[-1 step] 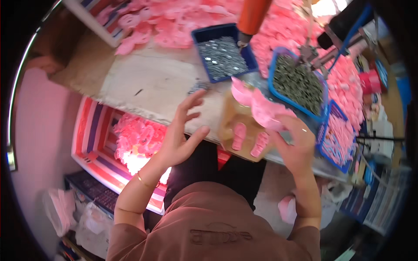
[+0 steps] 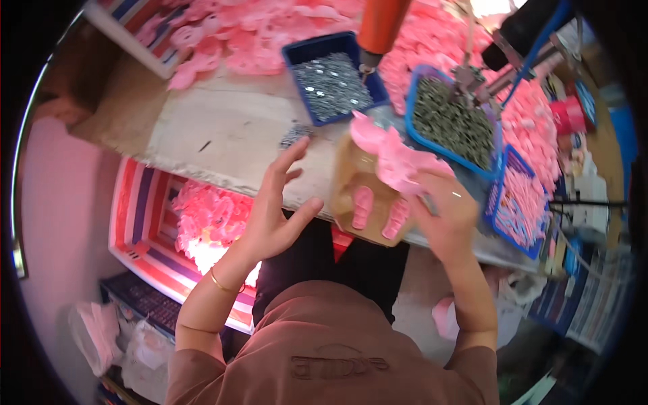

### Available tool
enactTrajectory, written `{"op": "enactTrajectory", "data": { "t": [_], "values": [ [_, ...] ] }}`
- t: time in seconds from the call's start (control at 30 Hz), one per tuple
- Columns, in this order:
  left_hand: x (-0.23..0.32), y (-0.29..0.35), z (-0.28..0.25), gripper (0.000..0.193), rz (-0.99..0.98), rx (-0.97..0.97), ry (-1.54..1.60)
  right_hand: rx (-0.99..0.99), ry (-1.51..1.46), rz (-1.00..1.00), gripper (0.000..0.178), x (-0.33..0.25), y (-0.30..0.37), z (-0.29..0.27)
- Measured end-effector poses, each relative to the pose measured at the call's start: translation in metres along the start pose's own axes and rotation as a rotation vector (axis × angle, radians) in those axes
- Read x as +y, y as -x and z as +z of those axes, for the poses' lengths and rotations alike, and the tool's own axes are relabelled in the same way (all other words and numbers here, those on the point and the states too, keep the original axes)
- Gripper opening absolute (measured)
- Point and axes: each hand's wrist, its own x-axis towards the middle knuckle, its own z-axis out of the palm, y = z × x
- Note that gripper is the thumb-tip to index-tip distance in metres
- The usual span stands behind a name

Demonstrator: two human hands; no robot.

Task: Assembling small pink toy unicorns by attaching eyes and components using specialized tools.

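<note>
Evidently, the right fingers pinch a pink piece, hiding its end; the left fingers spread empty.

Only sl. shifts, as seen from the wearer's head: R hand & pink piece sit a bit further left & up; L hand fingertips too; dark blue tray & light blue basket likewise, approx.
</note>
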Motion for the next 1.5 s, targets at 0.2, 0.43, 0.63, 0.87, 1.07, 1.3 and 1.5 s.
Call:
{"op": "enactTrajectory", "data": {
  "t": [0.2, 0.43, 0.63, 0.87, 1.07, 1.3, 1.5],
  "values": [
    [0.008, -0.017, 0.037, 0.079, 0.245, -0.185, -0.371, -0.171, 0.192, -0.107, 0.030, -0.002, 0.026, 0.037],
    [0.010, -0.027, 0.053, 0.077, 0.268, -0.282, -0.578, -0.184, 0.138, 0.080, 0.054, 0.004, 0.030, -0.003],
    [0.013, -0.037, 0.067, 0.069, 0.293, -0.357, -0.603, -0.216, -0.029, 0.127, 0.060, 0.024, 0.040, 0.002],
    [0.016, -0.037, 0.071, 0.066, 0.301, -0.336, -0.564, -0.233, 0.122, 0.092, 0.062, 0.018, 0.041, 0.003],
    [0.019, -0.038, 0.074, 0.068, 0.306, -0.307, -0.597, -0.183, 0.069, 0.120, 0.062, 0.018, 0.044, 0.006],
    [0.020, -0.040, 0.077, 0.069, 0.301, -0.316, -0.653, -0.153, 0.034, 0.075, 0.063, 0.025, 0.043, 0.011],
    [0.013, -0.037, 0.085, 0.067, 0.315, -0.295, -0.687, -0.191, -0.008, 0.099, 0.057, 0.030, 0.045, 0.011]
  ]
}}
